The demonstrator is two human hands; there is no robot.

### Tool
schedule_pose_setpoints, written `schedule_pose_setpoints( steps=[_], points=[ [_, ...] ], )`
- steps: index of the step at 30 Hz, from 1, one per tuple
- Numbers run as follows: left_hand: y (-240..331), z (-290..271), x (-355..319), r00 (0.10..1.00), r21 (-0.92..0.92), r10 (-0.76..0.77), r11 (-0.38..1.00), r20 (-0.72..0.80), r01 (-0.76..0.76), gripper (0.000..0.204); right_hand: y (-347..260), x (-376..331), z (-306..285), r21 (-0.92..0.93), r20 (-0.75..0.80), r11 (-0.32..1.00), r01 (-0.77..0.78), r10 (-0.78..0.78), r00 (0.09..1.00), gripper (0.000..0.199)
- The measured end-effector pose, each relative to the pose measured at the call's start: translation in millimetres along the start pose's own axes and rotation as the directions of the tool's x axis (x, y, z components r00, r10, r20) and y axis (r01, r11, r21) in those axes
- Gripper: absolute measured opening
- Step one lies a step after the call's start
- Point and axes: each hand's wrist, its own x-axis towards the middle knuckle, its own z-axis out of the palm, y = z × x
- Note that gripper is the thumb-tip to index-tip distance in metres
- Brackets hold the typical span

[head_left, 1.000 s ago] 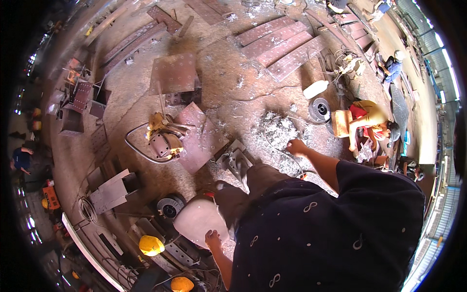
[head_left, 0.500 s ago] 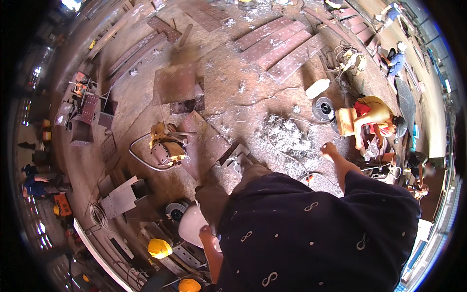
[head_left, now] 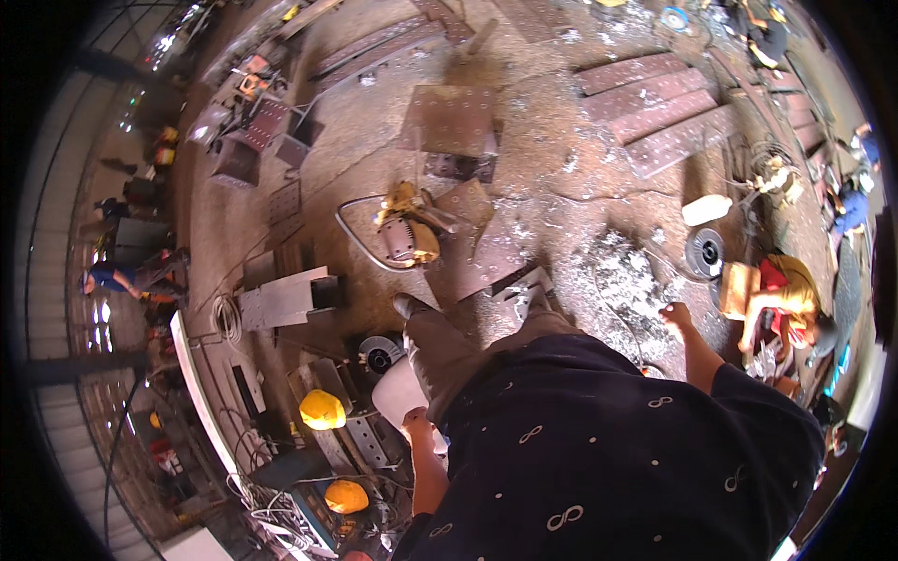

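Low at my left side, my left hand point(head_left: 418, 423) has its fingers curled at the edge of a smooth white domed object point(head_left: 395, 391). Part of that object is hidden behind my hand and shirt, so its kind is unclear. My right hand point(head_left: 673, 318) hangs out to the right with its fingers curled in, and nothing shows in it. Beneath that hand, pale scraps point(head_left: 622, 280) litter the floor. Ahead of my feet, a yellow-and-grey machine point(head_left: 404, 234) with a curved tube handle stands beside a flat steel plate point(head_left: 482, 248).
A co-worker point(head_left: 790, 290) crouches at the right near a wire spool point(head_left: 704, 252) and a white jug point(head_left: 706, 209). Steel plates point(head_left: 659, 103) lie farther ahead. Yellow hard hats point(head_left: 323, 409), a second spool point(head_left: 380, 354) and a steel beam point(head_left: 285, 301) are at the left. A cable point(head_left: 599, 198) crosses the floor.
My view has turned left, and the floor things now sit farther right and higher. My left shoe has come into sight. Both hands keep much the same pose.
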Motion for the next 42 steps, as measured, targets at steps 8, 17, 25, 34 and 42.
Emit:
schedule_pose_setpoints(
  steps=[8, 17, 25, 34, 42],
  points=[
    [108, -57, 53, 0.984, -0.257, 0.103, 0.964, 0.145, -0.063, 0.017, -113, -11, 62, 0.658, 0.165, 0.747, 0.092, -0.262, 0.951, 0.017],
    [193, -47, 239, 0.758, 0.251, 0.069, 0.921, 0.649, -0.299, 0.023, -307, -86, 202, 0.048, 0.338, 0.9, 0.433, -0.423, 0.841, 0.036],
    [170, -58, 380, 0.517, 0.466, -0.171, 0.716, 0.839, -0.519, 0.022, -365, -183, 318, -0.091, 0.391, 0.986, 0.141, -0.095, 0.916, 0.027],
    [122, -97, 402, 0.251, 0.516, -0.48, 0.851, 0.841, -0.099, 0.019, -396, -213, 326, -0.115, 0.567, 0.93, 0.349, -0.227, 0.792, 0.024],
    [28, 26, 488, 0.327, -0.292, 0.092, 0.708, 0.941, 0.642, 0.046, -490, 101, 512, 0.253, -0.312, 0.965, 0.069, 0.014, 0.95, 0.035]
  ],
)
